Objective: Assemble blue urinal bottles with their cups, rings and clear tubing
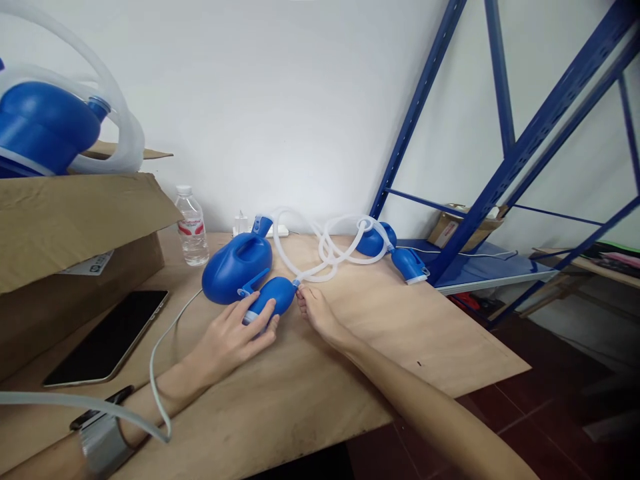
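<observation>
A blue bulb-shaped urinal cup (pixel 278 293) with a lidded mouth lies on the table, its neck pointing right. My left hand (pixel 245 330) is wrapped over the cup's near side, by its pale rim. At the neck, the fingers of my right hand (pixel 311 308) are pinched around the joint where the translucent hose (pixel 316 272) meets the cup; the exact grip is partly hidden. Just behind stands a blue urinal bottle (pixel 235 270) with a handle opening and a spout. From its spout the hose runs off in loose loops.
Farther right lie a second blue cup (pixel 409 264) and another blue bottle (pixel 370 241), beside a blue metal rack (pixel 480 180). On the left are an open cardboard box (pixel 75 220) holding a blue bottle, a water bottle (pixel 192 230), a tablet (pixel 110 337) and a cable (pixel 155 360).
</observation>
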Tool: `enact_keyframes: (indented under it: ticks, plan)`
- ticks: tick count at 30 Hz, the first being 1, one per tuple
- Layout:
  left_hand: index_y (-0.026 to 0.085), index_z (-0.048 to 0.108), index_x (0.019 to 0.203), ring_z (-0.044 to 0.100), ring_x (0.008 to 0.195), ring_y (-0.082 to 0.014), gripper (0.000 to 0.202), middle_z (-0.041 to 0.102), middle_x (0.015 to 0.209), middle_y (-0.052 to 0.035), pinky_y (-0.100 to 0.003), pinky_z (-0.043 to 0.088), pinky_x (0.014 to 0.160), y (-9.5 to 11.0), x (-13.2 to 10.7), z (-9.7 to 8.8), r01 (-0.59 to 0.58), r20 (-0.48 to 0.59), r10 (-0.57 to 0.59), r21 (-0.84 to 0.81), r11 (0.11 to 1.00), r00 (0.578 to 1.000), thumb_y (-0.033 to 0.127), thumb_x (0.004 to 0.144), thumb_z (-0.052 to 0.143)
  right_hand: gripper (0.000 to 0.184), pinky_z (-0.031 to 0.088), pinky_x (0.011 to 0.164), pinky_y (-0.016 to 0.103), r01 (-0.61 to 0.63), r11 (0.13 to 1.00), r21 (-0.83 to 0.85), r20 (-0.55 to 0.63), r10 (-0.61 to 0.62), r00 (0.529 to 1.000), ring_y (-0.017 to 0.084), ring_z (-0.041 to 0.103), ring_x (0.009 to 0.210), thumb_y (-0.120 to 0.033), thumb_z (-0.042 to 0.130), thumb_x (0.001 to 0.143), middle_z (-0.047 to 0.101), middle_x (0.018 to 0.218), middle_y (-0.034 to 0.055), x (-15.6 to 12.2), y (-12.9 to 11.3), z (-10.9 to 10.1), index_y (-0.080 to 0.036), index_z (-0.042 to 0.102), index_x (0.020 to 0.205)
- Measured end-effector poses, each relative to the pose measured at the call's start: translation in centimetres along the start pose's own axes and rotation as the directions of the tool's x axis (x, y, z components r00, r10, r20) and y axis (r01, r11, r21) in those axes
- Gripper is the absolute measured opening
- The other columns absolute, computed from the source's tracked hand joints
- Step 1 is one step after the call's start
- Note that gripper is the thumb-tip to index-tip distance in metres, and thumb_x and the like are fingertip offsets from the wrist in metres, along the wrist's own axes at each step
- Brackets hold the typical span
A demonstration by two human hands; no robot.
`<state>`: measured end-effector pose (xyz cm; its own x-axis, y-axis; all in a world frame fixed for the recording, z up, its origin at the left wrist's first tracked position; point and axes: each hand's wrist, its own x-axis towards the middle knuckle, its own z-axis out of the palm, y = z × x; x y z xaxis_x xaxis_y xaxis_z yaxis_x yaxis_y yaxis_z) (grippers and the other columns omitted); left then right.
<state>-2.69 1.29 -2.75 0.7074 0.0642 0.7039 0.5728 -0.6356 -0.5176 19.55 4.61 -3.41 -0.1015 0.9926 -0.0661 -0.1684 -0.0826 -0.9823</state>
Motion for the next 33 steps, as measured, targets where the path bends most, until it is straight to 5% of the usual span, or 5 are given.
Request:
enact_keyframes:
  ticks: [11,23,33]
  plan:
    - [0.025,0.066,0.122,0.064,0.124,-0.0325,0.040,0.068,0.136,-0.0107,-0.037,0.065,0.075,-0.2,-1.9,0.8,0.126,0.105,-0.117,-0.082,0.989,0.988,0.002,0.093,0.052,0.032,0.021,0.050,0.023,0.028,0.989,0.149,-0.040,-0.022,0.999,0.009,0.018,0.050,-0.044,0.056,0.083,0.024,0.057,-0.0096,0.1,0.8,1.4,-0.023,0.037,0.068]
    - [0.024,0.071,0.098,0.071,0.109,-0.0300,0.022,0.074,0.121,0.0006,-0.036,0.064,0.080,0.1,1.2,-0.9,-0.149,0.001,0.149,0.091,0.985,0.989,0.006,0.088,0.065,0.020,0.008,0.045,0.023,-0.177,0.984,0.017,0.062,0.176,0.982,0.008,0.011,0.049,-0.032,0.052,0.079,0.025,0.056,-0.0108,-0.4,-1.4,-0.4,-0.022,0.039,0.068]
    - [0.022,0.071,0.104,0.070,0.112,-0.0304,0.029,0.073,0.125,-0.0057,-0.036,0.063,0.076,0.0,0.4,-0.4,-0.081,0.004,0.081,0.061,0.995,0.997,-0.001,0.090,0.058,0.023,0.013,0.048,0.023,-0.089,0.996,0.003,-0.034,0.089,0.995,0.008,0.019,0.049,-0.033,0.052,0.084,0.029,0.057,-0.0085,0.1,0.1,0.1,-0.022,0.039,0.068]
